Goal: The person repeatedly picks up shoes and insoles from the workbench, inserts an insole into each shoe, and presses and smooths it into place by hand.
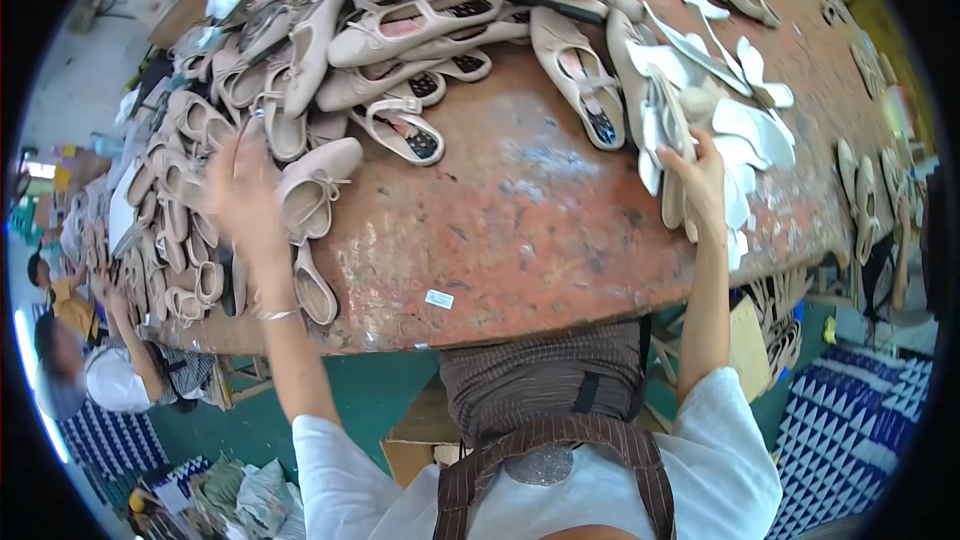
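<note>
My left hand [245, 195] is smeared by motion over the left-hand heap of beige strap shoes. Whether its fingers hold anything cannot be made out. Closest to it lies a beige shoe with a small bow [310, 190], and a plain beige shoe [316, 285] rests nearer the table edge. On the right, my right hand [700, 175] is closed round a slim beige shoe [672, 110], held upright with its side toward me. Loose white insole-shaped pieces [745, 130] lie behind and beside that hand. A single beige shoe with a dark patterned insole [585, 80] lies just left of it.
The worn reddish-brown table [470, 240] curves in front of me, with a small white label [439, 298] near its front edge. More beige shoes [430, 25] are heaped along the back. Another person [115, 375] works at the left, and a forearm [901, 250] shows at the far right.
</note>
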`<state>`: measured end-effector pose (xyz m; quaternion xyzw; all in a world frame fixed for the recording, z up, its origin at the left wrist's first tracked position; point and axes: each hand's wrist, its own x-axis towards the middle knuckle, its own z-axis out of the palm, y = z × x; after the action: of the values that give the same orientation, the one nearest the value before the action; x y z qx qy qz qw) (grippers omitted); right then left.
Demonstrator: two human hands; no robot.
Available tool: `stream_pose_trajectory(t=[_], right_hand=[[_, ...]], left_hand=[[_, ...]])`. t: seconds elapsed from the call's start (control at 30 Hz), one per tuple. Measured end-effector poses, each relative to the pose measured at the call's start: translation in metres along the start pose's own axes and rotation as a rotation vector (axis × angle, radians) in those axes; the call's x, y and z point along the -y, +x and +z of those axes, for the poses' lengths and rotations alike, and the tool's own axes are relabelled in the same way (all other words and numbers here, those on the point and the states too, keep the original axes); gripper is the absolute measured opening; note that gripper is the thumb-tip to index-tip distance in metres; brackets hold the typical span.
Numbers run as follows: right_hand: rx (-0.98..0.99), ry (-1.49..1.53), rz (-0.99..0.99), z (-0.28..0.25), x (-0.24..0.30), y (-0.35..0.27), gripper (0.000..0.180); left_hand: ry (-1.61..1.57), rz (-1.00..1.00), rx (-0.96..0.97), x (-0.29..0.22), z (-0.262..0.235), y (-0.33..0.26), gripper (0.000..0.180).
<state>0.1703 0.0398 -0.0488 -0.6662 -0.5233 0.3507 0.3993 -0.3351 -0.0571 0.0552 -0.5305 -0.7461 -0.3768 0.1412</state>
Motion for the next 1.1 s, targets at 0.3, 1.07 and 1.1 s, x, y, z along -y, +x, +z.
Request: stream_pose_trajectory(t=[0.3,1.07,1.1], right_hand=[[0.481,0.641,0.228,-0.037,0.048,-0.009,0.061],[0.644,-0.493,-0.835,0.039,0.063,-0.162,0.038],[0.647,-0.498,-0.830,0.046,0.062,-0.163,0.038]], left_hand=[[-0.193,-0.121,0.141,-0.119,0.212,0.050,0.058],[0.155,-0.354,0.522,-0.066,-0.019,-0.239,0.053],[0.030,-0.436,0.531,-0.065,-0.018,-0.246,0.055]])
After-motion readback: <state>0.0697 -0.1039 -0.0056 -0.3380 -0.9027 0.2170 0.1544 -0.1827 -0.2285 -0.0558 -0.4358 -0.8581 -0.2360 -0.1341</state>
